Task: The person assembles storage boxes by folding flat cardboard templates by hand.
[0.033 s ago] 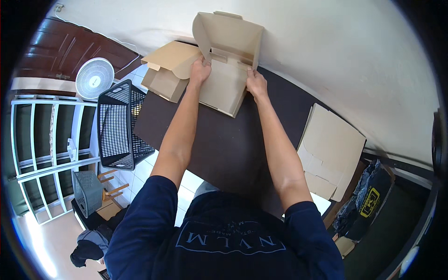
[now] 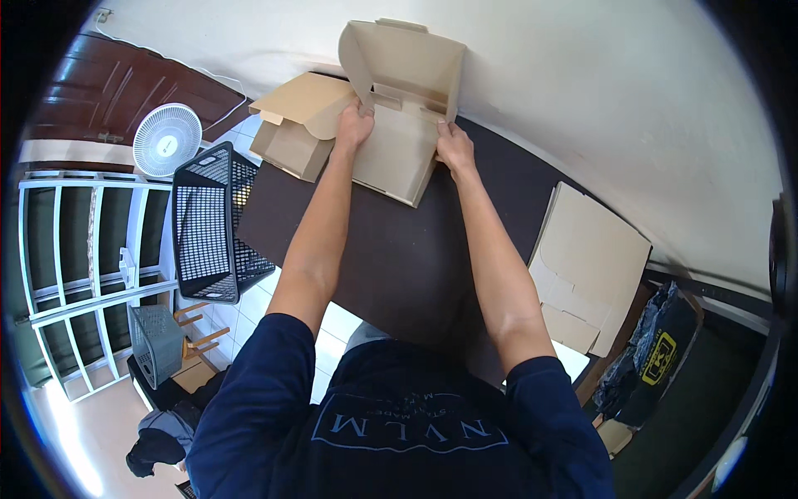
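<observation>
An open cardboard box (image 2: 389,158) with its lid raised toward the wall stands at the far side of the dark brown table (image 2: 382,258). My left hand (image 2: 355,126) is closed on the box's left side, by the curved lid flap; part of its fingers is hidden there. At the opposite side wall, my right hand (image 2: 455,148) pinches the top edge near the back corner. Directly left of this box, and close against it, is a second cardboard box (image 2: 287,150) with its lid partly raised and its front open.
Flat cardboard blanks (image 2: 590,258) lie at the table's right end, beside a black plastic-wrapped bundle (image 2: 648,358). Left of the table stand a black mesh basket (image 2: 204,229), a white fan (image 2: 167,141) and a grey basket (image 2: 155,343). Another person (image 2: 162,437) is at the lower left.
</observation>
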Demonstrator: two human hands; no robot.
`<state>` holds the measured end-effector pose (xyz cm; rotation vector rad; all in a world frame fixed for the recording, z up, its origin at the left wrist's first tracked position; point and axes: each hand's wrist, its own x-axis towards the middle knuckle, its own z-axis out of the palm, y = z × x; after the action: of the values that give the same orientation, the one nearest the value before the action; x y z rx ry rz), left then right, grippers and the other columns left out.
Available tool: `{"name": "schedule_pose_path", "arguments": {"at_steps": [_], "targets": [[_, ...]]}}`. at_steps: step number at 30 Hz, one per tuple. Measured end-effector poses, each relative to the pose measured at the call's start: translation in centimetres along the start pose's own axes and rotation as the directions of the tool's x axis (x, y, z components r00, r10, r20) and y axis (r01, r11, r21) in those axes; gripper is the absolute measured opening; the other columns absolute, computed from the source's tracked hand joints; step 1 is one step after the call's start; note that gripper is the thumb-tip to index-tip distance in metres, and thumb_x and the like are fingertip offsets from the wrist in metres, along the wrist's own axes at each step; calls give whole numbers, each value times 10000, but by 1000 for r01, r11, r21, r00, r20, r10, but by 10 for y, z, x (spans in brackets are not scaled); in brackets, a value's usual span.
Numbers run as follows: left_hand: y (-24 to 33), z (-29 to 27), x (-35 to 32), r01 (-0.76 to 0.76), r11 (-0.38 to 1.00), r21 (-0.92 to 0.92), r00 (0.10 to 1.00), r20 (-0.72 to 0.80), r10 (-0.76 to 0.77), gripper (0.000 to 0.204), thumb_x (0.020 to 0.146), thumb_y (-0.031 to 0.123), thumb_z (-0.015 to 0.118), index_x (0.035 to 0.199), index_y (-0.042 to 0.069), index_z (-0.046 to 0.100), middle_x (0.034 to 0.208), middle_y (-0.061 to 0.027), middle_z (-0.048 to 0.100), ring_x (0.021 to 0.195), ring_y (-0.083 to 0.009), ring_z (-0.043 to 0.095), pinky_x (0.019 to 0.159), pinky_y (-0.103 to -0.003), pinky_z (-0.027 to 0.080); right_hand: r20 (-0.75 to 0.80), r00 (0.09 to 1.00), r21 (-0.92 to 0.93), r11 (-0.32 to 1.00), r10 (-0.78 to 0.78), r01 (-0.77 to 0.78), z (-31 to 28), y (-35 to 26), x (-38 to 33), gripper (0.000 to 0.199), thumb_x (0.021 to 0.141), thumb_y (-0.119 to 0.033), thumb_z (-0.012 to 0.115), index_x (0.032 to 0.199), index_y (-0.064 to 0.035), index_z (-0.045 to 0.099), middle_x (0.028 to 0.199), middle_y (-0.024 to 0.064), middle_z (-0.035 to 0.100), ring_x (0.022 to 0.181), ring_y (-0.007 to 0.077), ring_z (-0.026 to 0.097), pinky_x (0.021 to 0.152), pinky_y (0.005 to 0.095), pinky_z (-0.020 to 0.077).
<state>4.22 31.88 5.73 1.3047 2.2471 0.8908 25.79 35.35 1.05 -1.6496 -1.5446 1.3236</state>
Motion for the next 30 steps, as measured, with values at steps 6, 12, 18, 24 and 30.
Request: {"name": "schedule_pose_path", "arguments": {"at_steps": [6,12,18,24,30], "targets": [[-39,-4,-4,-23,991,136,992,-122,40,584,859,214,652,1369,-37,515,1262,-303,612,1220,-400,580,1039,-437,445,204,978,310,945,46,-109,-28,-17,-42,684,985,-391,586,1490,16,368,1301,181,599,1056,261,655,789,350,603],[-25,7,-80,-216,885,-413,958,-265,110,442,963,16,557,1387,-45,447,1217,-194,618,1170,-250,615,950,-348,523,-291,951,18,993,-108,118,-145,88,-85,300,876,-285,705,1017,-23,745,920,159,746,862,241,726,758,369,562],[-39,-2,-200,-92,772,-629,982,-186,-35,270,1002,3,510,1271,-13,519,1000,-89,633,800,-133,644,671,-242,533,-849,528,-378,740,-36,-557,-347,211,-186,524,751,-446,812,1062,-34,720,1093,180,711,1025,332,684,898,416,532],[-57,-1,-280,85,858,-507,992,120,-27,233,992,14,533,1223,18,571,929,-55,626,787,-104,645,647,-216,511,-824,509,-311,554,247,-772,-384,243,-238,820,670,-639,797,1208,-32,671,1251,222,643,1189,398,597,984,520,486],[-50,8,-315,183,879,-441,923,384,1,268,967,-12,510,1224,11,583,954,-65,644,806,-118,655,671,-242,526,-848,476,-330,471,234,-818,-383,243,-242,754,679,-621,806,1204,-97,677,1251,221,618,1162,386,614,903,550,531]]}}
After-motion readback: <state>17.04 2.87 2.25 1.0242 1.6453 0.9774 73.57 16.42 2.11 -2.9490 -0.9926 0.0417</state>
